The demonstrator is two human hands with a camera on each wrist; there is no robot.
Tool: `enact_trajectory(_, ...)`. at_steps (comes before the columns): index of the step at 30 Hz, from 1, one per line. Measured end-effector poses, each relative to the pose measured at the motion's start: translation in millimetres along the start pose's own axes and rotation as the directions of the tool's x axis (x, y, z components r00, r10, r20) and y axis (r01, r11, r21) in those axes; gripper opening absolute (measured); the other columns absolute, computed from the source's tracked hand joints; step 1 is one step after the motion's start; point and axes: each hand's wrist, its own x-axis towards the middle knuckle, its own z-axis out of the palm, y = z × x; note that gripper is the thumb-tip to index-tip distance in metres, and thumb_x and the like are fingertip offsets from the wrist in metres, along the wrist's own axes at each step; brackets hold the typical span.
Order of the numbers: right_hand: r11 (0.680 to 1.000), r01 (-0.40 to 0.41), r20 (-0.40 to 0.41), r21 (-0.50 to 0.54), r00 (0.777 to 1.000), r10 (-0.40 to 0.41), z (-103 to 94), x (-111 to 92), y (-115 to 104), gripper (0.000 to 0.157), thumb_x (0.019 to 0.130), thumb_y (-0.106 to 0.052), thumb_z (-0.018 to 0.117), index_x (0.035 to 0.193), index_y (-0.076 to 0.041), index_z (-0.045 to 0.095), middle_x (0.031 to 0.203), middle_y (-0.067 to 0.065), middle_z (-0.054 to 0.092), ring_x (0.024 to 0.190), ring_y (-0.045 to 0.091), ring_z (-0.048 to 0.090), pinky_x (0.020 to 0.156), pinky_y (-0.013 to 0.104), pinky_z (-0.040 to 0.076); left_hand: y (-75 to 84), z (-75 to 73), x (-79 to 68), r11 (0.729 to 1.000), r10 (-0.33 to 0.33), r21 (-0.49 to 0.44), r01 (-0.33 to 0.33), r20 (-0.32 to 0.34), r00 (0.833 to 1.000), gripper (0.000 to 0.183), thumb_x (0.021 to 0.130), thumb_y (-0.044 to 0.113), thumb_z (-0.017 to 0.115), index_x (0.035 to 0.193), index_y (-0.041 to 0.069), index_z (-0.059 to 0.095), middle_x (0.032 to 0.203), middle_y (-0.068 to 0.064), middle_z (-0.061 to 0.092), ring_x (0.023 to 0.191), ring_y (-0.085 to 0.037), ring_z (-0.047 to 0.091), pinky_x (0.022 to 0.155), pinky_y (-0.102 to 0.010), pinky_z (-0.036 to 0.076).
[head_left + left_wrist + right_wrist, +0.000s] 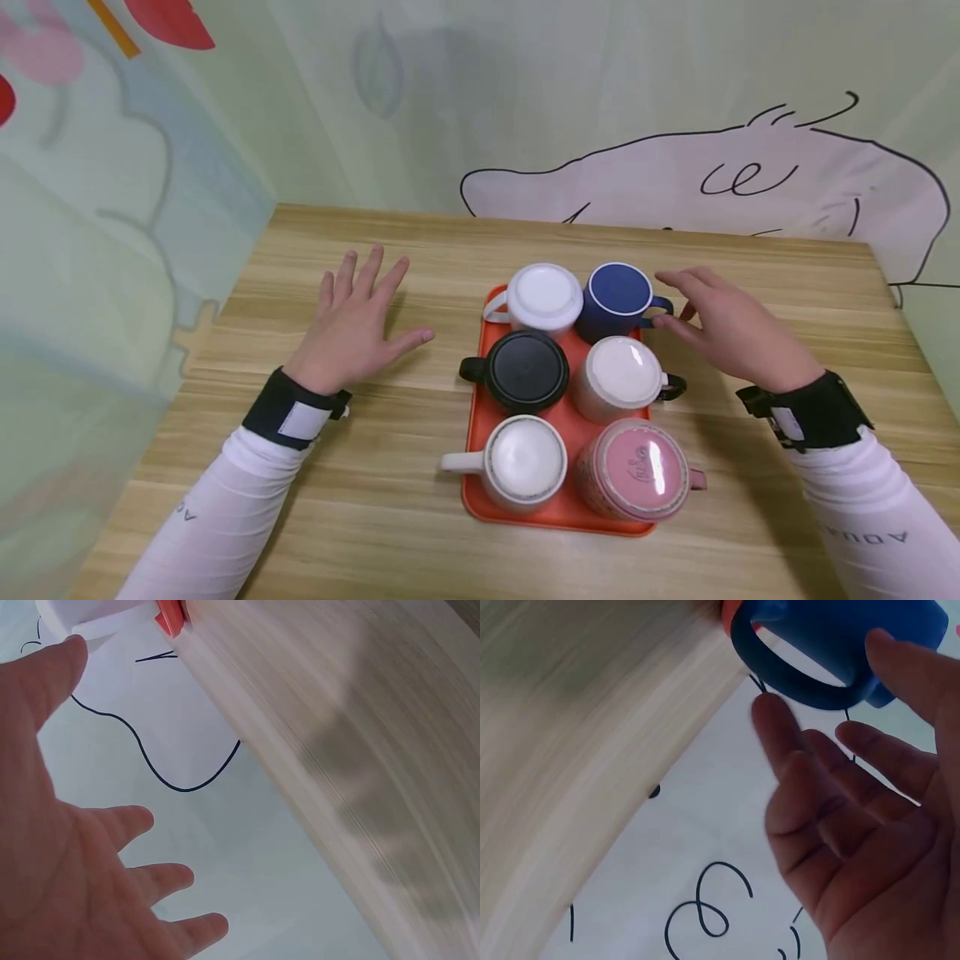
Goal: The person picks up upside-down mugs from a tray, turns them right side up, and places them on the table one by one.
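Several mugs stand bottom up on a red-orange tray [573, 515]. At the tray's far right, the blue mug [619, 293] has its handle [799, 686] pointing toward my right hand [731, 325]. That hand's thumb overlaps the mug in the right wrist view, while its loosely bent fingers lie beside the handle without wrapping it. My left hand [348, 329] hovers left of the tray with fingers spread and holds nothing. Nearest to it are the white mug [545, 296] at the far left of the tray and the black mug [528, 369] below that.
Beside the black mug is a white mug with a black handle [622, 372]. A cream mug [525, 461] and a pink mug [637, 471] fill the near row, handles sticking out past the tray. The wooden table [390, 517] meets a printed wall hanging [330, 125] behind.
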Motion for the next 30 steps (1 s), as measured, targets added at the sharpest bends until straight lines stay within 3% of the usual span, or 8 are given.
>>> enact_trajectory(5,0.999,0.035,-0.041,0.028,0.999,-0.034,5.8,7,-1,0.04,0.091,-0.022,0.073,0.126,-0.004,0.063,0.112,0.01,0.063,0.086,0.022,0.062,0.069,0.037,0.055,0.7,-0.4,0.2,1.0,0.003,-0.006,-0.003,-0.002,1.0,0.102,0.085,0.08,0.046,0.162,0.018,0.019,0.165,-0.016,0.005,0.148,-0.044,-0.002,0.112,-0.067,0.002)
enact_trajectory(10,0.996,0.053,-0.043,0.078,0.998,-0.05,9.4,11,-1,0.024,0.092,-0.014,0.071,0.114,-0.005,0.068,0.097,0.003,0.065,0.082,0.017,0.06,0.067,0.033,0.053,1.0,-1.6,-0.3,1.0,0.007,-0.018,-0.007,-0.008,1.0,0.101,0.086,0.08,0.044,0.162,0.018,0.02,0.165,-0.016,0.007,0.148,-0.045,-0.001,0.112,-0.067,0.002)
enact_trajectory(20,0.995,0.062,-0.041,0.072,0.997,-0.059,12.0,11,-1,0.02,0.094,-0.012,0.069,0.113,-0.006,0.067,0.09,0.002,0.064,0.073,0.016,0.056,0.06,0.029,0.049,3.3,-3.6,-0.8,1.0,0.007,-0.023,-0.007,-0.012,1.0,0.096,0.089,0.076,0.046,0.161,0.017,0.021,0.165,-0.017,0.008,0.148,-0.045,0.001,0.113,-0.066,0.003)
enact_trajectory(30,0.996,0.068,-0.069,0.058,0.996,-0.064,10.8,7,2,0.025,0.095,-0.01,0.067,0.119,-0.005,0.066,0.099,0.006,0.067,0.075,0.018,0.057,0.06,0.03,0.051,4.2,-5.4,-1.9,1.0,0.01,-0.018,-0.01,-0.025,1.0,0.095,0.09,0.074,0.047,0.161,0.017,0.022,0.165,-0.018,0.01,0.148,-0.045,0.003,0.113,-0.066,0.006)
